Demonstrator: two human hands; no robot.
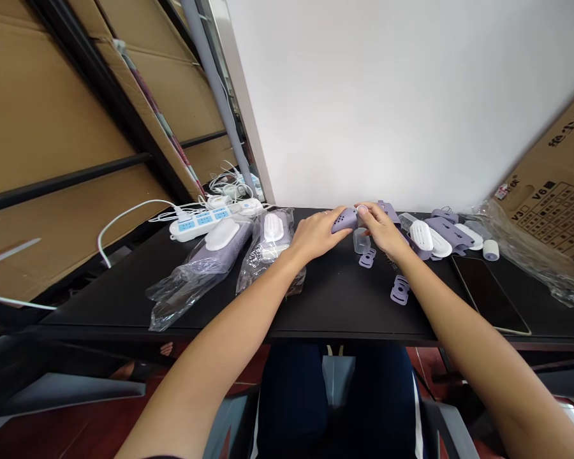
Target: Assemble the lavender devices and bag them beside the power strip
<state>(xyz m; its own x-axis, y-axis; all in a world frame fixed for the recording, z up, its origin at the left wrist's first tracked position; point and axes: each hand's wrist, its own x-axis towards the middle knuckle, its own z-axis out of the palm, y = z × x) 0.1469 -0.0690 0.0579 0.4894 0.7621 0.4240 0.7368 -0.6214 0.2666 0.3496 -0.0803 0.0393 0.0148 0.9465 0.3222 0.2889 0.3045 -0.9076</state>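
Note:
My left hand (316, 234) is closed around a purple plastic housing (345, 220) with small round holes, held above the far part of the black table. At the housing's right end, my right hand (383, 231) pinches a small translucent round piece (362, 214). Whether the two parts touch is hard to see. Just below the hands is a clear plastic cup (361, 241). Nearer me lie two flat purple slotted plates (367, 257), one of them beside my right forearm.
Bagged purple devices with white pads (222, 234) lie left, before a power strip (210, 220). To the right are several white oval pads (421, 236), purple shells (449, 233), a white roll (490, 250) and a phone (490, 293). A cardboard box (555, 185) leans at far right.

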